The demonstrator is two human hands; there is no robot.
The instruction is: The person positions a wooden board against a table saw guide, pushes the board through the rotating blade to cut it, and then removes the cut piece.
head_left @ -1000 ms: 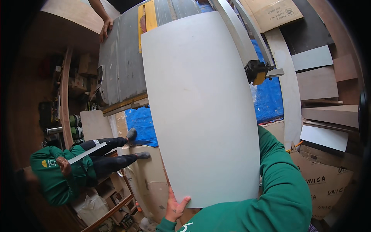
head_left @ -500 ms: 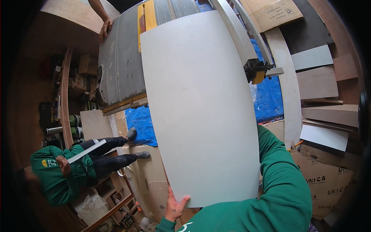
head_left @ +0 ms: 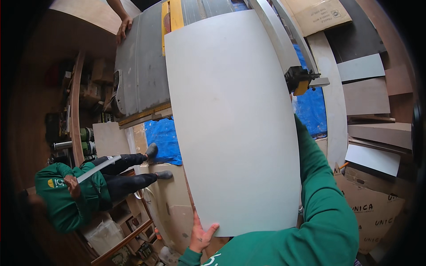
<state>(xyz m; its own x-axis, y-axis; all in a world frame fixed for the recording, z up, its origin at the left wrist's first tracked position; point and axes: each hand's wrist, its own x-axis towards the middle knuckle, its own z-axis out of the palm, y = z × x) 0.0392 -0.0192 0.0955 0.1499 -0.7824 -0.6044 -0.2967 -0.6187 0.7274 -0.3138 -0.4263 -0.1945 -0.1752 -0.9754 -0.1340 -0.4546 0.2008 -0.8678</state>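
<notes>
A large white panel (head_left: 235,124) lies lengthwise in front of me, its far part over the grey table of a table saw (head_left: 146,66). My left hand (head_left: 202,237) grips the panel's near left corner, thumb on top and fingers along the edge. My right arm, in a green sleeve (head_left: 326,186), runs forward along the panel's right edge; the hand itself is hidden by the panel. The red saw blade (head_left: 167,23) stands in a yellow insert (head_left: 176,15) just beyond the panel's far left corner. Close to the right edge is the metal fence (head_left: 277,35) with its black-and-yellow clamp (head_left: 298,80).
At the far left of the saw rests another person's hand (head_left: 124,30). A second person in a green top (head_left: 73,195) stands at left holding a pale strip (head_left: 98,168). Blue sheeting (head_left: 163,141) covers floor below the saw. Board offcuts (head_left: 366,96) and cardboard (head_left: 370,217) line the right.
My right arm has reached farther forward along the panel's right edge. The whole view has shifted slightly; the panel keeps about the same place against the saw, and my left hand keeps its hold.
</notes>
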